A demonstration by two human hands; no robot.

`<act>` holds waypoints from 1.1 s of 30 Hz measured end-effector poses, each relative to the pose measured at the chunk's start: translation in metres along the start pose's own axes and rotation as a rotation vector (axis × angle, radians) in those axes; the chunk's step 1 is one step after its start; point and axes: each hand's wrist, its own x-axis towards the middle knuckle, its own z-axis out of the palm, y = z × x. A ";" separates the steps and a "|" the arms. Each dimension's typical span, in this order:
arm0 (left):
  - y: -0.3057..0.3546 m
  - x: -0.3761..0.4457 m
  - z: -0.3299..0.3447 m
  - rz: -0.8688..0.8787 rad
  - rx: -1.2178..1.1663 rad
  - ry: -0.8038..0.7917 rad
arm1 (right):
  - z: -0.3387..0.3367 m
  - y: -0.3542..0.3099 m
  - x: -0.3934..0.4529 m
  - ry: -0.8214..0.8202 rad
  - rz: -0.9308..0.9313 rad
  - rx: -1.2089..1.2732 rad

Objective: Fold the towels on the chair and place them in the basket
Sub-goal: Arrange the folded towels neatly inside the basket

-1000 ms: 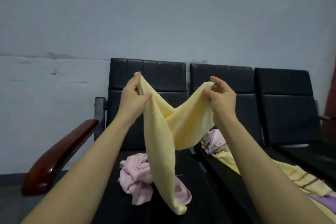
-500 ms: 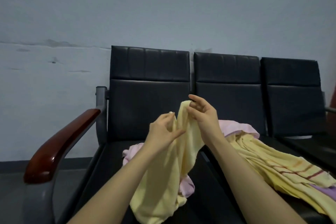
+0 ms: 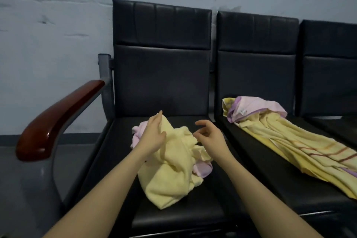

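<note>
Step in hand looks like the start of a fold: the yellow towel lies bunched on the left seat of the bench, toward its front edge, over a pink towel. Next move likely calls for finding two corners and spreading it flat. Left hand — fingers straight, laid against the towel's rear fold, gripping nothing. Right hand — fingers loosely curled, empty, just beside the towel's right side. A striped yellow towel sprawls across the middle seat. No basket in view.
</note>
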 end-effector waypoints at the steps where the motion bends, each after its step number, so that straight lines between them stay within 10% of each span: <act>1: -0.009 -0.002 0.001 -0.025 0.002 0.002 | 0.003 0.005 -0.006 0.003 0.030 -0.032; 10: -0.023 -0.034 -0.003 -0.015 -0.097 0.183 | 0.030 0.028 -0.030 -0.131 0.262 -0.220; 21: -0.004 -0.036 -0.042 0.072 -0.217 0.330 | -0.010 -0.029 -0.031 0.211 -0.032 0.174; 28: 0.054 -0.023 -0.083 0.033 -0.702 0.397 | -0.049 -0.083 -0.014 0.308 -0.156 0.186; 33: 0.085 -0.022 -0.109 0.320 -0.587 0.291 | -0.068 -0.108 -0.011 0.296 -0.155 0.344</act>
